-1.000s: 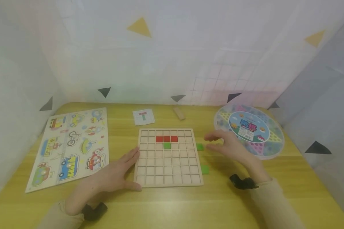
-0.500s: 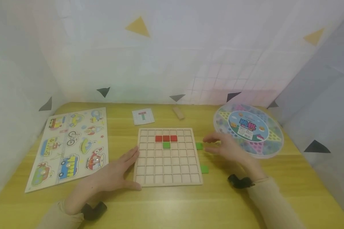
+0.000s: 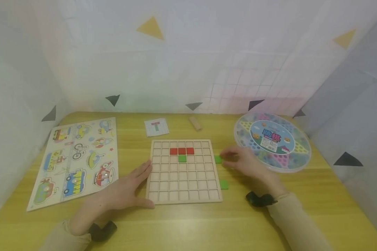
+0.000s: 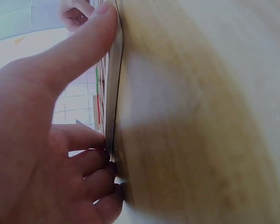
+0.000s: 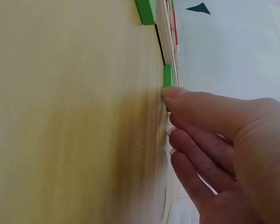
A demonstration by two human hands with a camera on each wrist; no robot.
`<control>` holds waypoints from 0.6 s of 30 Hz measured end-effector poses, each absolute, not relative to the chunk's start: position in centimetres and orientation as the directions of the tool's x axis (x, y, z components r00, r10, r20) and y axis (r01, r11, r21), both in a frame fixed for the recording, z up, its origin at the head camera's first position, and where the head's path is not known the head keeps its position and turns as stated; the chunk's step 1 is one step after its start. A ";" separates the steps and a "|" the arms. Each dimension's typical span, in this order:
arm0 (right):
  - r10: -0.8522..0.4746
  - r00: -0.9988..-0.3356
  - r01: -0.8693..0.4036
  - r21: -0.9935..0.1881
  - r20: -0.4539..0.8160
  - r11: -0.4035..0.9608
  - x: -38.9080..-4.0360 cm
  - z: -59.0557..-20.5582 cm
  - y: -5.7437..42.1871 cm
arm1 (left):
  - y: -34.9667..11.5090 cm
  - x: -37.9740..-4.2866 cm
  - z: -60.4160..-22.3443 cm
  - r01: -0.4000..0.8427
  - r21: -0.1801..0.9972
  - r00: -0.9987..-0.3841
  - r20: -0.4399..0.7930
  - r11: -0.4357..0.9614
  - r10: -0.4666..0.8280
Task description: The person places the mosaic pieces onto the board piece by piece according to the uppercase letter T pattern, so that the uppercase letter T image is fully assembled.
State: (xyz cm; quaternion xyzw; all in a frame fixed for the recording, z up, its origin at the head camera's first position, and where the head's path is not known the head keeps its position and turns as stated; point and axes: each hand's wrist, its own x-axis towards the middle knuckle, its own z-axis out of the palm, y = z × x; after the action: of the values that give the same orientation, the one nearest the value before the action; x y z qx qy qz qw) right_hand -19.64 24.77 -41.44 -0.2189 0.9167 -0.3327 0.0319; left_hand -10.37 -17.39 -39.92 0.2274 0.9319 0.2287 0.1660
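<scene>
The wooden grid board (image 3: pixel 185 176) lies flat, with several red tiles (image 3: pixel 182 151) in a row and a green tile (image 3: pixel 182 158) below the row's middle. My left hand (image 3: pixel 125 190) rests against the board's left edge, thumb at the near corner and fingers spread along the side; the left wrist view shows the thumb (image 4: pixel 79 51) on that edge. Beside the board's right edge, my right hand (image 3: pixel 245 162) pinches the end of a loose green tile (image 5: pixel 167 75) between thumb and fingers. Another green tile (image 3: pixel 224 184) lies nearer me along the same edge.
A card (image 3: pixel 162 131) with a red and green T pattern lies behind the board, near a small wooden block (image 3: pixel 195 123). At left is a vehicle puzzle board (image 3: pixel 61 139). A round game box (image 3: pixel 296 162) sits at back right, close to my right hand.
My right hand has moved slightly left, and its thumb and fingers have closed in on the farther loose green tile. The left hand stays at the board's edge.
</scene>
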 end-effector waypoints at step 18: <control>-0.424 -0.901 -0.388 -0.611 0.094 0.689 -19.6 -41.7 24.7 | -17.4 -10.3 -39.9 0.345 0.501 -0.843 -0.206 0.793 0.497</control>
State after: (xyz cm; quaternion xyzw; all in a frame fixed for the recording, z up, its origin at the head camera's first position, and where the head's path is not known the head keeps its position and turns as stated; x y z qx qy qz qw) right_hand -19.59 24.66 -41.68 -0.2212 0.9187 -0.3261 0.0276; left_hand -10.35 -17.38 -39.88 0.2259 0.9323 0.2286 0.1658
